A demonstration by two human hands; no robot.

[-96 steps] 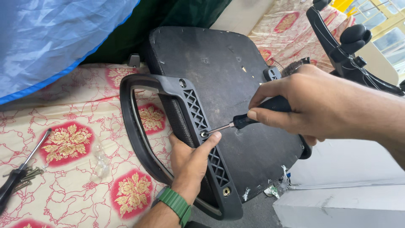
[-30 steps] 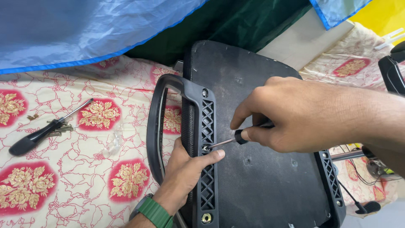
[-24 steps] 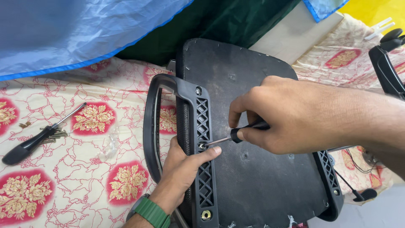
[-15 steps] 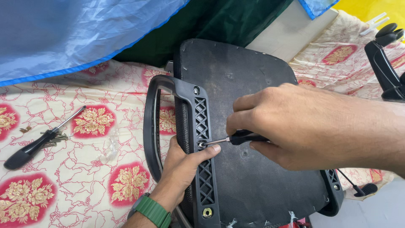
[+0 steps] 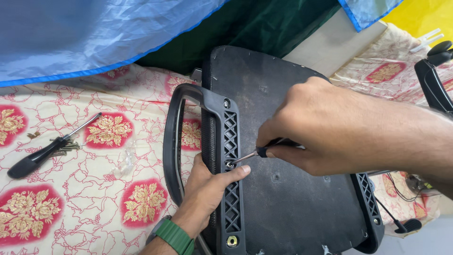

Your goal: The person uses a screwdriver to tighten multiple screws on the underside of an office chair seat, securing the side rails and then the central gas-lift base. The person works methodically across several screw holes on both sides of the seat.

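Observation:
A black chair seat (image 5: 288,189) lies upside down on a patterned cloth. Its black armrest (image 5: 198,101) is attached along the left side by a lattice bracket (image 5: 231,137). My left hand (image 5: 207,186), with a green watch band on the wrist, grips the bracket from below, thumb lying across it beside a screw (image 5: 230,165). My right hand (image 5: 325,137) is closed around a black-handled screwdriver (image 5: 257,153), whose tip sits in that screw. A brass-coloured fitting (image 5: 231,241) shows lower on the bracket.
A second black-handled screwdriver (image 5: 47,153) lies on the cream and red floral cloth (image 5: 71,203) at left, with small screws (image 5: 66,147) beside it. A blue sheet (image 5: 94,33) hangs at the top. Another black chair part (image 5: 436,80) stands at the right edge.
The view has shifted slightly. My right hand has turned a little on the screwdriver, which stays in the same screw. My left hand keeps its grip on the bracket.

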